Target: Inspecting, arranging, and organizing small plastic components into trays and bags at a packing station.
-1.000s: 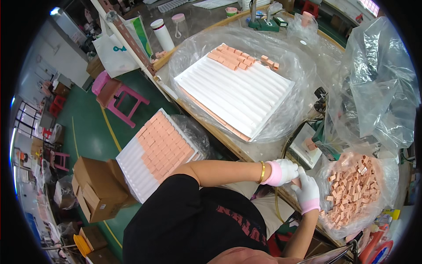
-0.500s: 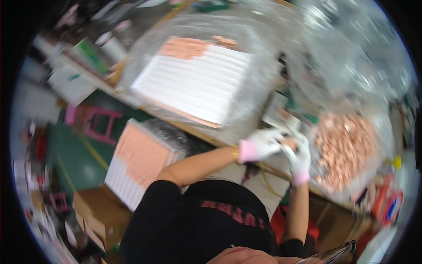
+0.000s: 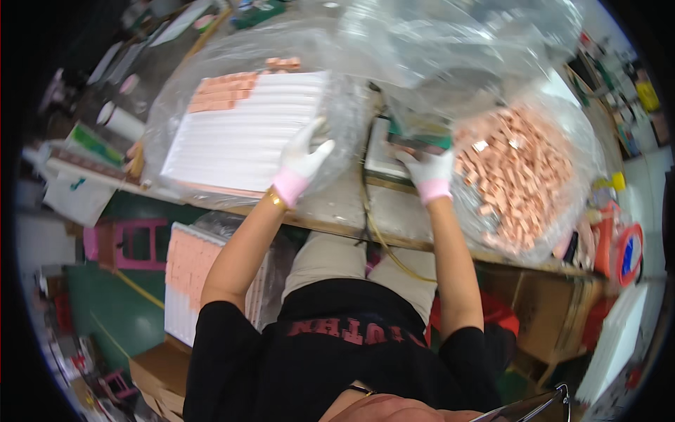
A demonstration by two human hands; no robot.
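Both my hands wear white gloves with pink cuffs. My left hand [image 3: 306, 151] hovers at the right edge of a white ridged tray [image 3: 246, 141], thumb and fingers apart, with nothing seen in it. Rows of small peach-coloured blocks [image 3: 223, 91] fill the tray's upper left corner. My right hand [image 3: 430, 169] reaches to a small grey bench device [image 3: 385, 156] with a green part [image 3: 441, 142]. Its fingertips are blurred against a dark piece there, so any hold is unclear. Just right of it, loose peach blocks [image 3: 520, 179] lie heaped on clear plastic.
Clear plastic sheeting [image 3: 457, 42] covers the back of the bench. A yellow cable [image 3: 376, 228] hangs over the front edge between my arms. Below left stands another partly filled tray [image 3: 188, 267], beside a cardboard box [image 3: 158, 369] and a pink stool [image 3: 137, 243].
My hands were together near the bench edge with a small peach block between them. Now they are apart: the left has moved to the tray, the right to the device. The view has shifted too.
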